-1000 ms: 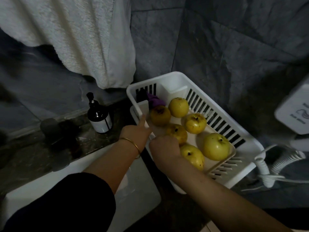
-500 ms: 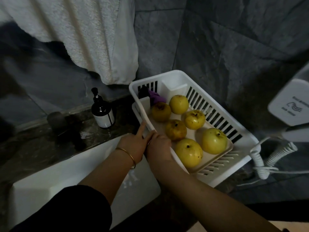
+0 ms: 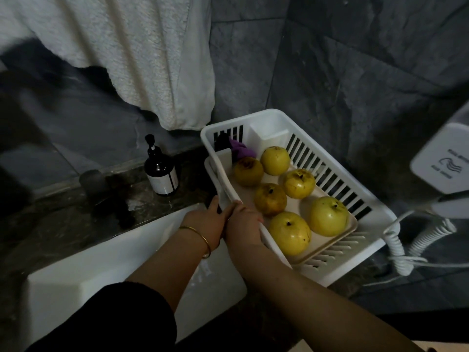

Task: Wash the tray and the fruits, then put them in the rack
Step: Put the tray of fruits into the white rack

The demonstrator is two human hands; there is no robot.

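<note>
The white slatted rack (image 3: 275, 117) stands on the dark stone counter (image 3: 63, 219), at about 3 o'clock from the white sink (image 3: 106, 273). Inside it lies the cream tray (image 3: 295, 205), carrying six yellow fruits (image 3: 328, 216) in loose pairs running from 11 o'clock down to 5 o'clock. Two of them are browner and blotched.

Both hands meet at the tray's long edge on the 9 o'clock side, touching each other. The right hand (image 3: 243, 224) has its fingers curled over that edge, gripping it. The left hand (image 3: 205, 222), with a thin gold bangle (image 3: 203, 240) on the wrist, is pressed up against the same edge with the thumb raised. Its fingers are hidden underneath, so I cannot tell whether it grips.

Something purple (image 3: 239, 149) is tucked in the rack's far corner at 11 o'clock. A dark pump bottle (image 3: 161, 174) stands at 9 o'clock from the rack, under a hanging white towel (image 3: 152, 59). At 3 o'clock a white wall unit (image 3: 441, 161) trails a coiled cord (image 3: 396, 250).
</note>
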